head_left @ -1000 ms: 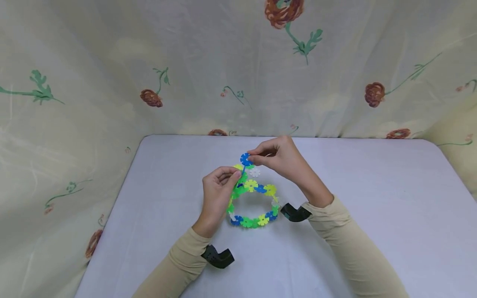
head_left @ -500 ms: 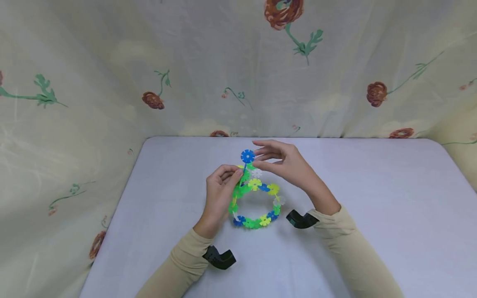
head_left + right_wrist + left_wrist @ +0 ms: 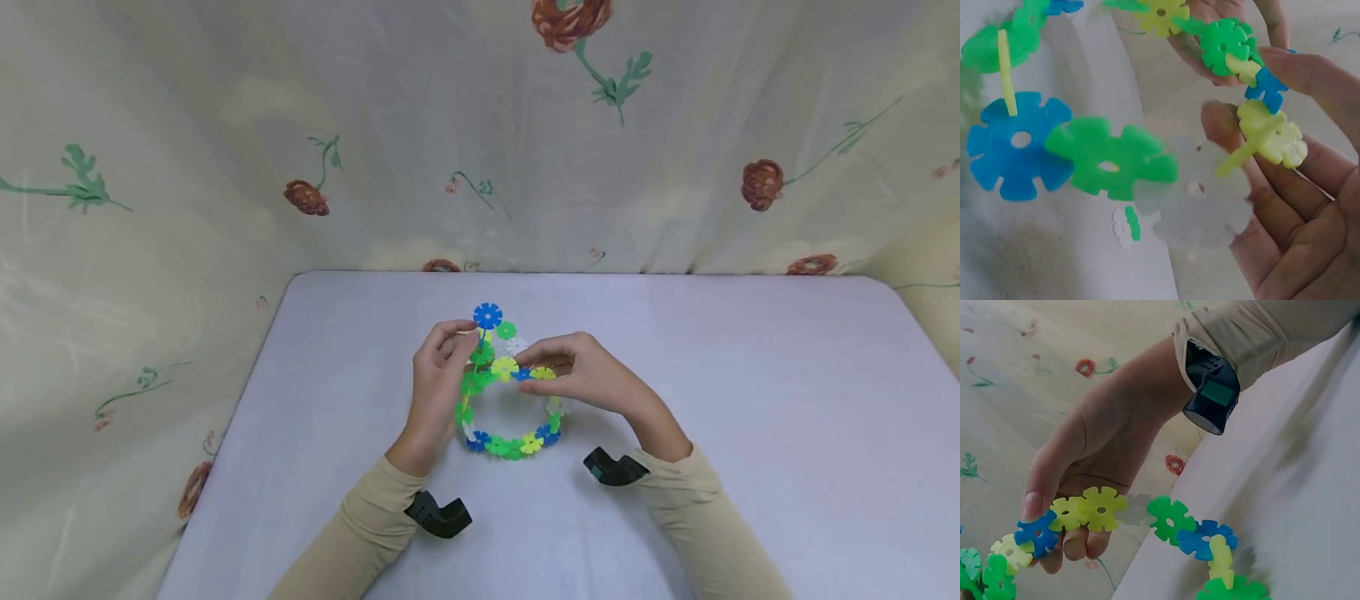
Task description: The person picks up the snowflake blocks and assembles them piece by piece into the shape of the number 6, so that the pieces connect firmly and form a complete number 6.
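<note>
A ring of interlocking flower-shaped plastic discs [image 3: 513, 450], in green, yellow, blue and white, hangs between the hands. The left hand [image 3: 438, 375] pinches its left side near the top, where a blue disc [image 3: 487, 316] stands up above the fingertips. On the ring's far right stretch, the right hand [image 3: 592, 375] grips a blue disc [image 3: 1037, 532], its thumb pressed on the front and its fingers curled behind. A whitish disc [image 3: 1194, 187] in the same ring is close in the right wrist view. Only part of the left hand [image 3: 1222, 19] shows there, at the top.
A white disc [image 3: 517, 346] and a green disc [image 3: 506, 331] lie on the white-covered table [image 3: 735, 400] beyond the ring. A flowered curtain [image 3: 420, 125] closes off the back. Black cameras [image 3: 615, 468] stick out from both wrists.
The right hand has let go of the blue disc at the top, moved down toward the body, and taken hold of the ring's far right stretch. The left hand keeps its pinch.
</note>
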Available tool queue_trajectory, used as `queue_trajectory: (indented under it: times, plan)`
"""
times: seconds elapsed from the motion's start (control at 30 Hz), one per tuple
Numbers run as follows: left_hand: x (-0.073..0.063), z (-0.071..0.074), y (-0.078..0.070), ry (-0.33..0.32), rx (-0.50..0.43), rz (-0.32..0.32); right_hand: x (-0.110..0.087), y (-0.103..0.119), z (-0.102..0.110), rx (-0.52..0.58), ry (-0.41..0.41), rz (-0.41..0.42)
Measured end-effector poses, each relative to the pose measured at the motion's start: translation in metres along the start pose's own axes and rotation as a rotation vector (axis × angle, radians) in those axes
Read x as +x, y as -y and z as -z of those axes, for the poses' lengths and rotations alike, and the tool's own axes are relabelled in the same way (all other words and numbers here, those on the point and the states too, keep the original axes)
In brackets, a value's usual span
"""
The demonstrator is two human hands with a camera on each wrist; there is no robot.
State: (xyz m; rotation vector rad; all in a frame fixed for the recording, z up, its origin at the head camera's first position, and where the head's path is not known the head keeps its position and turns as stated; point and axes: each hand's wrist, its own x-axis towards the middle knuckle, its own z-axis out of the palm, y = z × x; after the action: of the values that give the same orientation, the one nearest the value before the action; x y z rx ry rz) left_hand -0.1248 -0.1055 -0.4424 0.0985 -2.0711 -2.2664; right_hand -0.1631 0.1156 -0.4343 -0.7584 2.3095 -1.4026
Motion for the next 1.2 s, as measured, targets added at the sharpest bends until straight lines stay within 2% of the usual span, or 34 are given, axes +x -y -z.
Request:
queue_trajectory:
  times: [0.13,0.27,0.57,0.8,0.93,1.1,1.2]
  plan:
    - [0.0,0.004,-0.002,-0.008,0.036,-0.003,0.001,0.001,-0.002,0.006,0.005,0.008]
    - [0.001,0.007,-0.003,0.006,0.066,-0.035,0.001,0.001,-0.002,0.017,0.008,0.006]
    - [0.002,0.009,-0.005,-0.003,0.119,-0.192,0.002,0.007,-0.005,0.003,-0.013,0.003]
    - [0.003,0.011,-0.004,0.006,0.109,-0.197,0.002,0.008,-0.005,-0.017,-0.007,-0.007]
    - [0.004,0.012,-0.004,0.002,0.105,-0.194,0.004,0.003,0.002,0.043,0.021,-0.016]
    - [0.003,0.011,-0.006,-0.005,0.094,-0.182,0.012,-0.019,0.015,0.164,-0.031,-0.101]
    - [0.003,0.01,-0.007,-0.008,0.098,-0.175,0.022,-0.033,0.016,0.115,-0.06,-0.168]
